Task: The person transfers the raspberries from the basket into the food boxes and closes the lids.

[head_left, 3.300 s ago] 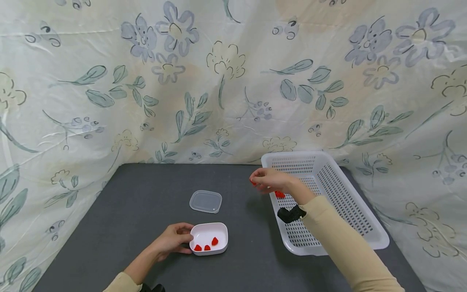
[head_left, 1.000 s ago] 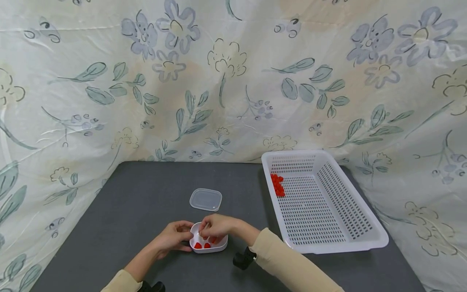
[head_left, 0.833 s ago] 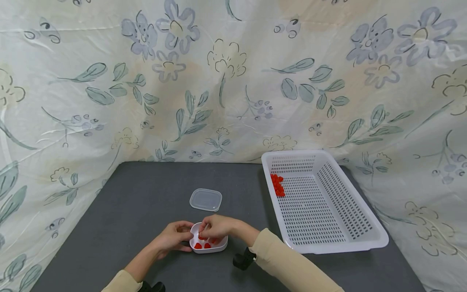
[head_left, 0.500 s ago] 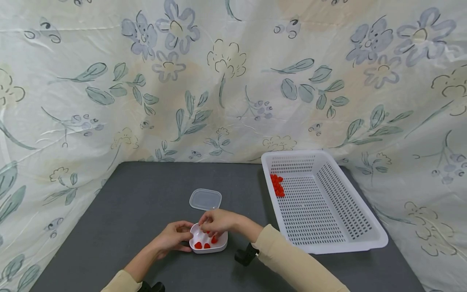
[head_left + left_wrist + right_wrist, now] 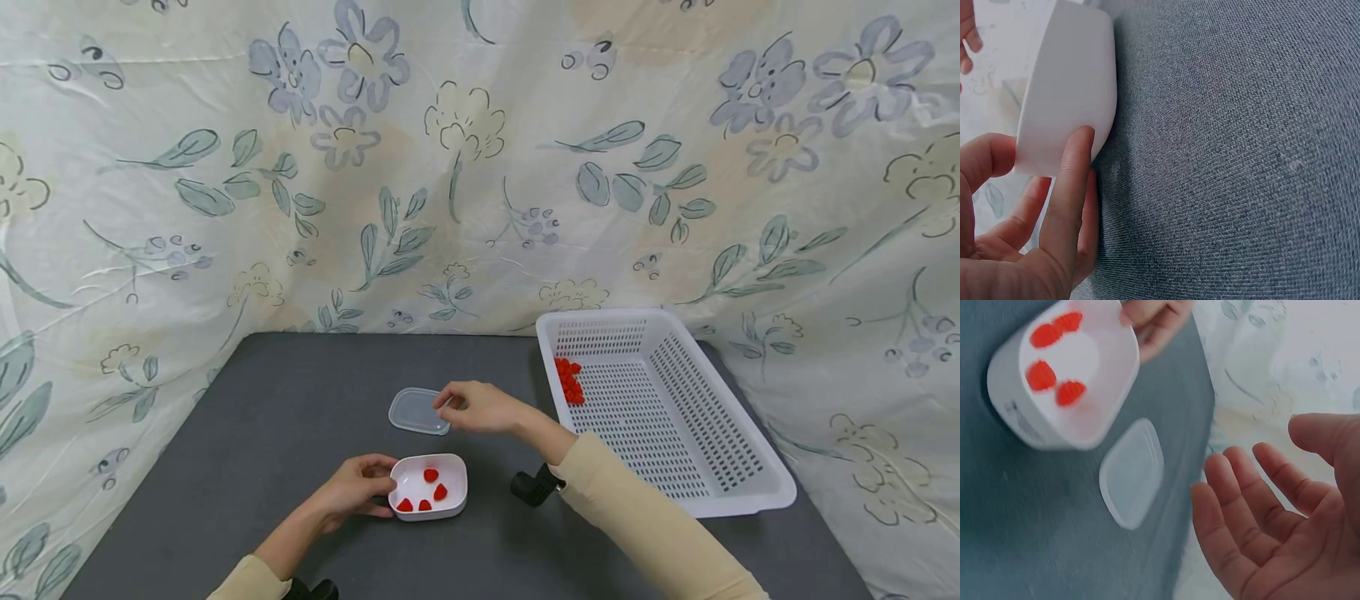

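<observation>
My left hand (image 5: 356,490) grips the left end of a small white plastic box (image 5: 408,482). In the left wrist view, thumb and fingers (image 5: 1071,181) hold the box's end wall (image 5: 1079,69). Several small red pieces (image 5: 431,475), strawberry-like in shape, lie apart on the box floor; the right wrist view shows them blurred. Past the box my right hand (image 5: 483,408) hovers at the right edge of a clear lid (image 5: 412,412), partly covering it. Its fingers (image 5: 1229,512) are loosely bent, and nothing is between them.
A white perforated basket (image 5: 652,425) stands on the dark grey table (image 5: 315,400) at the right. More red pieces (image 5: 570,383) are heaped against its left wall. A floral curtain (image 5: 480,233) hangs behind the table.
My right hand brought a red piece from the basket side into the box and let it go. It has since risen away, back and right. My left hand stays on the box.
</observation>
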